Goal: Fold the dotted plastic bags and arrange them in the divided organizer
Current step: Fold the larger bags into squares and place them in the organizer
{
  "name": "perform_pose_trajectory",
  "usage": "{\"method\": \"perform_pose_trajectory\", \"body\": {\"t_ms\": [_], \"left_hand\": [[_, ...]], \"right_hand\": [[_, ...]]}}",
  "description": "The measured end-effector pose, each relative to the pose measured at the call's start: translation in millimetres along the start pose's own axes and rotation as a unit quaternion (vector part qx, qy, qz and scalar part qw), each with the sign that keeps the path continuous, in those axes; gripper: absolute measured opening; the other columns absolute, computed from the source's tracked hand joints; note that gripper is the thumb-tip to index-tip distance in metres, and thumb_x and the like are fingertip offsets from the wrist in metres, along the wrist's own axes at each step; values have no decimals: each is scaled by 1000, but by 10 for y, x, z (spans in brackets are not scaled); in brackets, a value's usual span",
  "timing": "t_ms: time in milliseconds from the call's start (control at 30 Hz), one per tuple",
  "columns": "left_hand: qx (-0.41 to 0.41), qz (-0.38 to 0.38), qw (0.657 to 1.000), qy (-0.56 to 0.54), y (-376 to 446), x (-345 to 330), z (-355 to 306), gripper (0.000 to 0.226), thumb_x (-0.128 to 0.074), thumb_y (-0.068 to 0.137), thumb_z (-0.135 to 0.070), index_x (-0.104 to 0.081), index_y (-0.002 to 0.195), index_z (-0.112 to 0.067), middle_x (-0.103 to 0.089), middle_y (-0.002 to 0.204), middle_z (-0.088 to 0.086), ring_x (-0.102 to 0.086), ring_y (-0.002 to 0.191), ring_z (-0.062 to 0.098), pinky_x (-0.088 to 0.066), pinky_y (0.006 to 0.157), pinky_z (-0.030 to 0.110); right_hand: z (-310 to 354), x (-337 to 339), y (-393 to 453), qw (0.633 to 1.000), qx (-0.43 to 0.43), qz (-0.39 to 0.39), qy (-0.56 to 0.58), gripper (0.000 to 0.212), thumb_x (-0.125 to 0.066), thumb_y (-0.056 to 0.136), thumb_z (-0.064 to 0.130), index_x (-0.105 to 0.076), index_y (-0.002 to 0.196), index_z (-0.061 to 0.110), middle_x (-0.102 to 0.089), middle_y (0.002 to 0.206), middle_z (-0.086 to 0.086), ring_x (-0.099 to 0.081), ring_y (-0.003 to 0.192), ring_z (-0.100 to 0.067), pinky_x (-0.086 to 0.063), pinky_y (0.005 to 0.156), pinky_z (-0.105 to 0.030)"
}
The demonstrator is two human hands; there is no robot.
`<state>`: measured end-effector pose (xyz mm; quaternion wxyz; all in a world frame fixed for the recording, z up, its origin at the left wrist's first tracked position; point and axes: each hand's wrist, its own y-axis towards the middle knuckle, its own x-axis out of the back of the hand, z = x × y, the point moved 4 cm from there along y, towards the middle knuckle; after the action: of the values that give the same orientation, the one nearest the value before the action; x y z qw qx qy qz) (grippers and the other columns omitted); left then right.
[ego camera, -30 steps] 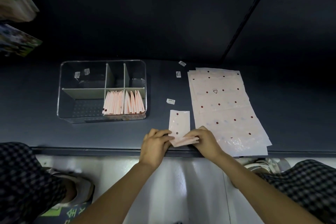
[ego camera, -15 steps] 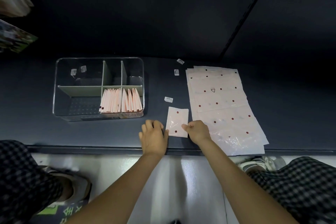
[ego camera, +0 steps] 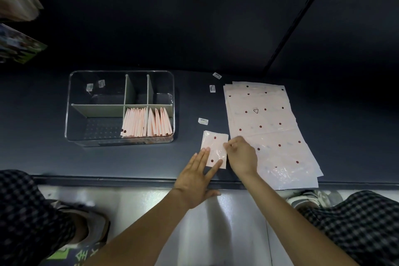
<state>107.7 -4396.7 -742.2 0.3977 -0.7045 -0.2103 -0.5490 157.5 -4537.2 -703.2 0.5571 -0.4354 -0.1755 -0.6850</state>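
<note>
A small folded dotted bag [ego camera: 216,144] lies flat on the dark table near its front edge. My left hand [ego camera: 197,176] lies flat with straight fingers, the fingertips pressing the bag's lower left part. My right hand [ego camera: 241,155] has curled fingers pinching the bag's right edge. To the right lies a stack of flat pink dotted bags [ego camera: 265,123]. The clear divided organizer [ego camera: 71,101] stands at the left; its two front right compartments hold upright folded bags [ego camera: 146,123].
Small white stickers [ego camera: 203,121] lie on the table between organizer and stack, and two more sit inside the organizer's back left compartment. The table's front edge [ego camera: 129,179] runs just below my hands. My checked trousers and shoes show below.
The bag went from a long strip to a shorter folded rectangle. My left hand has uncurled and now presses flat on it; my right hand shifted up along its right edge.
</note>
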Motion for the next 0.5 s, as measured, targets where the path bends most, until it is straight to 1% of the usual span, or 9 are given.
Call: {"method": "perform_pose_trajectory", "body": {"t_ms": [33, 67, 100, 167, 200, 233, 333, 400, 500], "left_hand": [[1, 2, 1000, 2, 2, -7, -3, 80, -15, 90, -69, 34, 137, -28, 42, 139, 18, 45, 125, 30, 23, 109, 39], [3, 4, 1000, 4, 6, -9, -6, 79, -14, 89, -69, 35, 135, -29, 43, 138, 18, 47, 123, 30, 23, 108, 39], [3, 7, 1000, 6, 7, -7, -12, 78, -14, 89, -70, 35, 134, -29, 43, 138, 19, 47, 123, 31, 24, 108, 39], [4, 17, 1000, 6, 6, 3, -13, 77, -16, 90, -69, 32, 135, -29, 40, 140, 19, 43, 128, 32, 22, 108, 39], [6, 22, 1000, 0, 7, 7, -10, 78, -17, 90, -69, 31, 136, -29, 38, 142, 19, 39, 132, 31, 22, 109, 39], [8, 25, 1000, -5, 12, 8, -10, 79, -18, 90, -69, 31, 137, -30, 38, 142, 18, 37, 133, 29, 21, 110, 38], [5, 31, 999, -4, 12, 29, -13, 80, -18, 90, -70, 31, 140, -31, 43, 140, 17, 41, 129, 27, 21, 110, 39], [-1, 35, 999, -5, 0, 41, -16, 80, -19, 90, -69, 29, 141, -31, 44, 139, 16, 42, 127, 27, 21, 110, 39], [-5, 38, 999, -15, 2, 20, 1, 80, -19, 90, -69, 30, 140, -32, 44, 139, 14, 43, 126, 26, 21, 110, 39]], "right_hand": [[79, 28, -12, 998, 40, -35, 37, 12, -53, 92, 23, -60, 91, 13, -61, 88, 1, -55, 85, -16, -39, 71, -26], [162, 8, -6, 994, 72, -23, 83, 11, -53, 92, 18, -62, 94, 12, -62, 92, -1, -55, 85, -15, -41, 75, -25], [243, -49, 6, 988, 85, 32, 124, 13, -52, 92, 13, -64, 94, 11, -64, 95, -2, -57, 85, -14, -44, 79, -26], [366, -224, 23, 967, 59, 196, 151, 20, -49, 93, 8, -68, 99, 11, -69, 101, -6, -61, 89, -14, -47, 88, -27], [392, -280, 57, 955, 37, 249, 156, 23, -49, 93, 5, -69, 103, 9, -69, 104, -9, -62, 92, -14, -48, 92, -28], [406, -291, 115, 947, 15, 270, 173, 24, -50, 92, 3, -68, 108, 6, -69, 107, -12, -62, 94, -15, -47, 94, -28], [461, -215, 329, 945, 6, 254, 206, 30, -53, 90, -3, -61, 119, 0, -64, 117, -18, -60, 102, -19, -44, 94, -23], [519, -145, 454, 969, 84, 202, 120, 34, -54, 87, -6, -61, 119, 4, -63, 121, -11, -58, 112, -20, -41, 95, -22], [555, -168, 519, 963, 182, 191, -53, 37, -68, 81, 4, -61, 117, 10, -58, 121, -8, -55, 112, -21, -38, 96, -20]]}}
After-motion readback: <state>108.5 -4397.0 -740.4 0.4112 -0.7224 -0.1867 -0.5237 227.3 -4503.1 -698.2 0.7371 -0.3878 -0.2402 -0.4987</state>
